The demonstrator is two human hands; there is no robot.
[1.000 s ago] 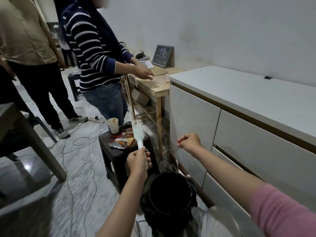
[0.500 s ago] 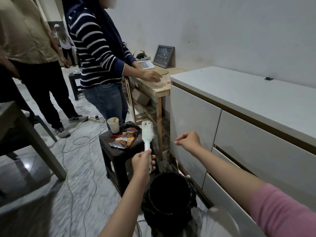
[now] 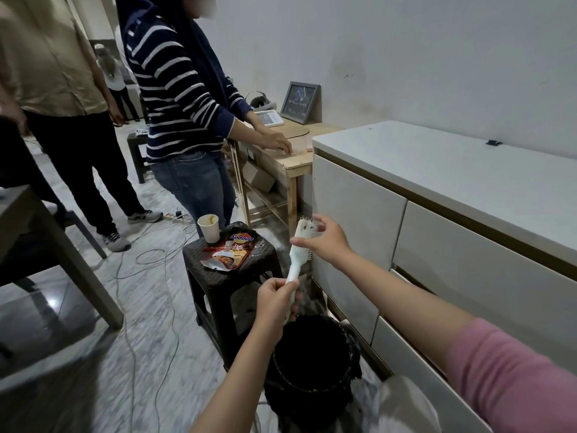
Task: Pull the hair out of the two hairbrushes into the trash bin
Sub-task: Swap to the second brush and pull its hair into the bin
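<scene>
Looking down from the head camera: left hand (image 3: 274,300) clamped on the handle of a white hairbrush (image 3: 299,249), held upright above the black trash bin (image 3: 312,364). Right hand (image 3: 327,240) at the bristles, fingers apart, reaching in. Second brush unseen; most work judged left.

1. The left hand (image 3: 274,300) covers the lower handle of the brush (image 3: 300,245).
2. The right hand (image 3: 324,240) hides the brush head's 3 o'clock side; hair among the bristles is too small to tell.
3. The inside of the bin (image 3: 312,364) is dark; contents cannot be told.
4. The right sleeve (image 3: 512,379) is cut off at the 4 o'clock edge.
</scene>
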